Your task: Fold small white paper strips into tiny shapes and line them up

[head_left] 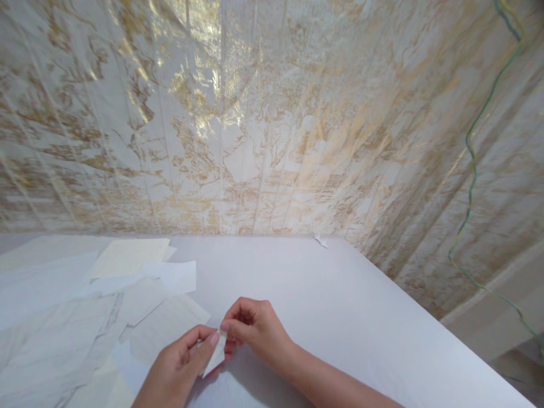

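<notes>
A small folded piece of white paper point(217, 355) is held between both hands, just above the table near its front edge. My left hand point(181, 362) pinches it from the left, with the thumb lying on its upper face. From the right, my right hand point(253, 326) grips the paper's top corner between thumb and forefinger. The other right fingers curl behind the paper and are partly hidden. The lower part of the paper tapers downward toward the left palm.
Loose paper sheets point(148, 328) overlap across the left of the white table point(340, 317). A small folded white paper point(321, 241) lies at the back edge. Gold-patterned wall covering point(255, 141) rises behind. A green-yellow cord point(471, 170) hangs down at the right.
</notes>
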Motion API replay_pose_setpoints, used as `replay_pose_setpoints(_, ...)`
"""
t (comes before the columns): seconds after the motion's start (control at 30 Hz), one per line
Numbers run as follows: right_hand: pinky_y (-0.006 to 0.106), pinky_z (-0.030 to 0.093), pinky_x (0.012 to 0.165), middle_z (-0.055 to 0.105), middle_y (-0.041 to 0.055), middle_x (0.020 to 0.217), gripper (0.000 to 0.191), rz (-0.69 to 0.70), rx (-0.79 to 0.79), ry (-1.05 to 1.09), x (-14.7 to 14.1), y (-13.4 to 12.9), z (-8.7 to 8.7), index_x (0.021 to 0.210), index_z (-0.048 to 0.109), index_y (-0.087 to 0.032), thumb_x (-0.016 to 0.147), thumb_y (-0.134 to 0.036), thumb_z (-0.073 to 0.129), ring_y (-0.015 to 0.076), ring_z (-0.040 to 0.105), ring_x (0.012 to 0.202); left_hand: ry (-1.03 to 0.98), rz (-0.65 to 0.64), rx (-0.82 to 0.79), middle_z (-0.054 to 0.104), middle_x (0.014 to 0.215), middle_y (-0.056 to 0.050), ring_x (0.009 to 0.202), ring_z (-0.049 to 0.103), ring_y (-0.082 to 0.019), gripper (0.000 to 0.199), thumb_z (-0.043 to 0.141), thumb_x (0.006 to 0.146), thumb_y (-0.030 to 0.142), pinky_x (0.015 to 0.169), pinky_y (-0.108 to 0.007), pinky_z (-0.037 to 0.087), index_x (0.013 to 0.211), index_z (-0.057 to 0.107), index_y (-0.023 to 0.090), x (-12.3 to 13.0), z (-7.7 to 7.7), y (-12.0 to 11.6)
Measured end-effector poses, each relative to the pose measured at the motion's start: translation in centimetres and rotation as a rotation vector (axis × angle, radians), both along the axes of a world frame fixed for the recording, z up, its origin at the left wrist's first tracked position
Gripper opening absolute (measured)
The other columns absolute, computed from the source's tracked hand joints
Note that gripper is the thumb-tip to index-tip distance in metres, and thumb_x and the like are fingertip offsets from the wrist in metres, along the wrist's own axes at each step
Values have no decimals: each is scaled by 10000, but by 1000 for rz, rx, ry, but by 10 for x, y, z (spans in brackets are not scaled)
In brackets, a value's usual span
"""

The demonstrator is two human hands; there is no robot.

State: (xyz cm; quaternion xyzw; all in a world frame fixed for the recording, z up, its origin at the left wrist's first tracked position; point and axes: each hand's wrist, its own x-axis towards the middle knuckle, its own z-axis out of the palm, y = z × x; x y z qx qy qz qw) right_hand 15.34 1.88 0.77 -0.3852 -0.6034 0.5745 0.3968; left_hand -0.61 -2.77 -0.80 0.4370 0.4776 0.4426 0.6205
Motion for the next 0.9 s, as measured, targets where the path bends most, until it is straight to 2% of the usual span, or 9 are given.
replay_pose_setpoints(0.1, 241, 409, 549, 574, -29, 570, 223, -23, 36, -46, 1, 0, 1, 704, 614, -152, 751, -354, 696, 103, 521, 526, 18, -24, 15, 737, 722, -13, 721, 668, -177, 510, 743, 708, 667, 655, -238, 535, 833, 731, 173, -1, -4, 0)
replay_pose_setpoints(0.27, 247, 426, 543, 572, -37, 551, 265, 39, 3, -52, 4, 3, 4, 724, 604, -157, 756, -404, 694, 105, 530, 503, 65, -116, 51, 748, 742, -15, 744, 691, -186, 486, 714, 742, 665, 688, -237, 533, 824, 727, 186, -2, -2, 1)
replay_pose_setpoints(0.37, 243, 429, 519, 579, -35, 532, 340, 53, -50, -32, 6, 8, 5, 718, 593, -156, 723, -466, 731, 103, 532, 479, 65, -85, 77, 758, 759, -19, 755, 715, -211, 501, 717, 724, 683, 713, -268, 554, 849, 724, 197, 1, 0, 1)
replay_pose_setpoints(0.5, 234, 415, 460, 576, -28, 519, 474, 64, -118, 22, 8, 16, 4, 703, 582, -153, 630, -573, 788, 93, 505, 428, 54, -3, 43, 794, 825, -60, 806, 749, -256, 569, 719, 692, 713, 726, -302, 569, 915, 725, 190, 3, -6, 2)
replay_pose_setpoints(0.67, 218, 377, 405, 545, -36, 543, 585, 56, -124, 55, 8, 17, 6, 730, 587, -153, 651, -716, 723, 71, 446, 397, 50, -54, 14, 801, 843, -70, 858, 745, -252, 554, 728, 690, 705, 738, -275, 563, 878, 738, 184, -3, -3, 1)
replay_pose_setpoints(0.77, 215, 366, 423, 545, -42, 548, 595, 81, -113, -9, 6, 9, 6, 757, 594, -153, 611, -701, 773, 73, 455, 419, 37, -89, 9, 796, 864, -55, 906, 737, -252, 541, 735, 690, 697, 761, -271, 568, 874, 747, 189, -2, 4, 0)
replay_pose_setpoints(0.9, 226, 354, 472, 558, -31, 521, 562, 37, -96, -17, 1, 3, 2, 696, 583, -150, 560, -627, 848, 83, 478, 452, 35, 15, 24, 789, 774, -43, 780, 752, -245, 565, 752, 630, 728, 667, -272, 579, 797, 744, 188, 6, 4, -2)
